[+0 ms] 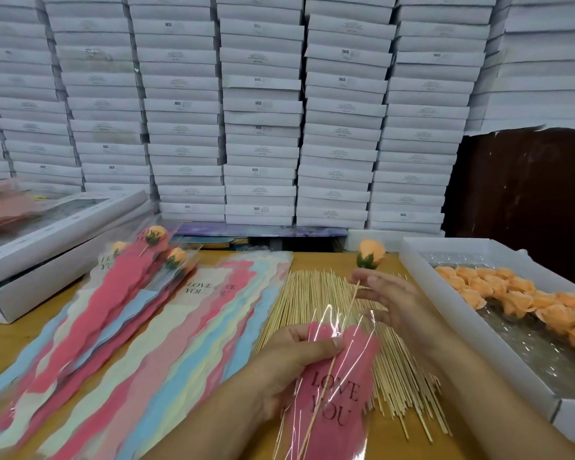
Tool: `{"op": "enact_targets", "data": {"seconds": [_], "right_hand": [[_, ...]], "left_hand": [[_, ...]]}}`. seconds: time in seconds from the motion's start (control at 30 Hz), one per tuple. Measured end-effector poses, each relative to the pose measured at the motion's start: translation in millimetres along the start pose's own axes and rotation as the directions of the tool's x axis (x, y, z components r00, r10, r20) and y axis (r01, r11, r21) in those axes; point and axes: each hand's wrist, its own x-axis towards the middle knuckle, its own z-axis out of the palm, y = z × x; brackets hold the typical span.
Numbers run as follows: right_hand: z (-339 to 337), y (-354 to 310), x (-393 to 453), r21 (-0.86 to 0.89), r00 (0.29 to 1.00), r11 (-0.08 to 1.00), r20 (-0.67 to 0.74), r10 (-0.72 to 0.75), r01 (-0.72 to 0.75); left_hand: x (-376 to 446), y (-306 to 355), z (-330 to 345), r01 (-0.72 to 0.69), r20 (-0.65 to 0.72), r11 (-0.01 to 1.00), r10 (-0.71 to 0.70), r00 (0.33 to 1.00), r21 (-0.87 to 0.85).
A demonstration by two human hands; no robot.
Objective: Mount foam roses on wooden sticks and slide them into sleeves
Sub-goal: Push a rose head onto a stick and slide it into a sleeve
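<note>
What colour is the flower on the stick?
The foam rose is peach-orange with green leaves underneath, seen in the head view.

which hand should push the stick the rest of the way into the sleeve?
Right. The right hand already pinches the stick just below the rose, in line with its length. The left hand grips the pink sleeve, so it should probably steady it.

The held sleeve (pixel 337 386) is clear film over a pink panel with dark "LOVE YOU" lettering. Its rose (pixel 371 251) is peach with green sepals on a pale wooden stick (pixel 352 302). The spread sleeves (pixel 166 327) run pink, blue, cream. The desk (pixel 0 340) is yellow-brown.
</note>
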Motion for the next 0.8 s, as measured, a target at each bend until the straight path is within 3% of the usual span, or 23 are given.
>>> {"op": "enact_targets", "data": {"seconds": [0.27, 0.8], "right_hand": [[22.7, 12.7, -5.9, -0.046, 0.989, 0.999, 0.145, 0.033, -0.026], [11.8, 23.4, -16.2, 0.056, 0.998, 0.998, 0.063, -0.016, 0.013]], "left_hand": [[-0.5, 2.0, -2.5, -0.013, -0.025, 0.999, 0.012, 1.000, -0.045], [4.8, -3.1, -5.7, -0.008, 0.005, 1.000, 0.008, 1.000, -0.018]]}}
